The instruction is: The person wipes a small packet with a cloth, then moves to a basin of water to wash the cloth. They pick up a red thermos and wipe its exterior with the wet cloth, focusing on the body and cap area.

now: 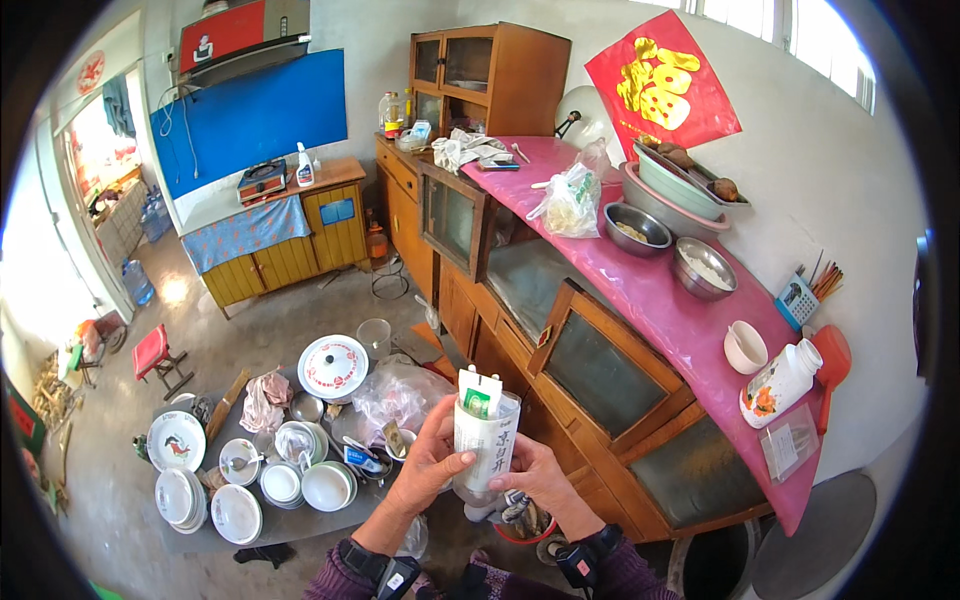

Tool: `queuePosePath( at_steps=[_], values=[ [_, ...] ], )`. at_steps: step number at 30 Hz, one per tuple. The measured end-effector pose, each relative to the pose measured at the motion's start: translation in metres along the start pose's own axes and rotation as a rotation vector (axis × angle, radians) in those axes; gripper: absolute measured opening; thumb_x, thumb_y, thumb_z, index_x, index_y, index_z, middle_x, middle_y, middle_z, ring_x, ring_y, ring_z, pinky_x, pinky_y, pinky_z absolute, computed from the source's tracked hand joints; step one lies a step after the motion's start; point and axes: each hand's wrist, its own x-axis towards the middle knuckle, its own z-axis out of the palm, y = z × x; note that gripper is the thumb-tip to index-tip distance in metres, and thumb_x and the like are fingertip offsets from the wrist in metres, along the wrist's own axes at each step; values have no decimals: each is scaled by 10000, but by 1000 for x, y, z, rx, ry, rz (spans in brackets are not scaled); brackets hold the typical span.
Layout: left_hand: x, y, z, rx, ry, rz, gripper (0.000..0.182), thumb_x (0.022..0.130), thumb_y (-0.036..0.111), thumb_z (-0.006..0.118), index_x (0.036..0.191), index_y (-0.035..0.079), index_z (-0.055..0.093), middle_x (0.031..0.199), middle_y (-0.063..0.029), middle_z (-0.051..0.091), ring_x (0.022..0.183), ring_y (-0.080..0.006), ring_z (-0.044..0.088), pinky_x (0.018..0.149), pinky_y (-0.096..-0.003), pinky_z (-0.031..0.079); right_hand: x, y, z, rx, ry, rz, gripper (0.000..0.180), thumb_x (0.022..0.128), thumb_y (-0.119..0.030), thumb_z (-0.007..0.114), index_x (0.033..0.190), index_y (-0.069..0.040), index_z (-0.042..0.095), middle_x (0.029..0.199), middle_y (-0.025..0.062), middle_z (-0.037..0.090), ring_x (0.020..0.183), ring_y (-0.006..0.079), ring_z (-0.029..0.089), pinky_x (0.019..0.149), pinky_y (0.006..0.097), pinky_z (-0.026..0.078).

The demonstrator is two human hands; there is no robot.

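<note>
Both my hands hold a cut-off plastic bottle (482, 442) with a printed label, upright in front of me. My left hand (429, 450) wraps its left side with the thumb across the front. From the right, my right hand (534, 471) grips the lower part. A white and green squeeze tube (480, 394) sticks out of the top, with a pale stick-like tip beside it. Below left, a low grey table (300, 529) carries stacked white bowls (328, 486), plates (176, 441) and a lidded enamel basin (333, 366). A blue tube (363, 459) lies near my left wrist.
To the right, a wooden cabinet (450, 300) with open glazed doors (606, 367) bears a pink-covered top (675, 352). On it stand metal bowls (703, 268), a floral vacuum flask (780, 382), a cup (745, 347) and a chopstick holder (798, 298). A red stool (158, 352) is on the left.
</note>
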Motion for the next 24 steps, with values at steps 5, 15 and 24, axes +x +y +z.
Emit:
queuePosePath(
  at_steps=[5, 15, 24],
  values=[
    [-2, -2, 1, -63, -18, 18, 821, 754, 120, 712, 1406, 102, 213, 1191, -123, 519, 1128, -217, 478, 956, -360, 366, -1, 2, -1, 2, -56, 73, 581, 685, -13, 749, 1202, -5, 486, 1052, 63, 610, 919, 144, 600, 813, 286, 496],
    [-5, -9, -10, 156, 164, 130, 876, 681, 52, 767, 1381, 90, 242, 1190, -113, 513, 1088, -193, 513, 918, -322, 412, 3, -7, 16, -60, 99, -160, 600, 732, -17, 718, 1253, 14, 421, 1124, 65, 547, 956, 122, 564, 812, 237, 479],
    [-17, -23, -1, 466, 171, 208, 833, 675, 62, 773, 1364, 79, 304, 1196, -85, 488, 1113, -177, 470, 947, -307, 376, 10, -12, 26, 43, 137, -164, 548, 707, -30, 742, 1176, -3, 459, 1104, 58, 550, 994, 150, 558, 863, 290, 457]
  ],
)
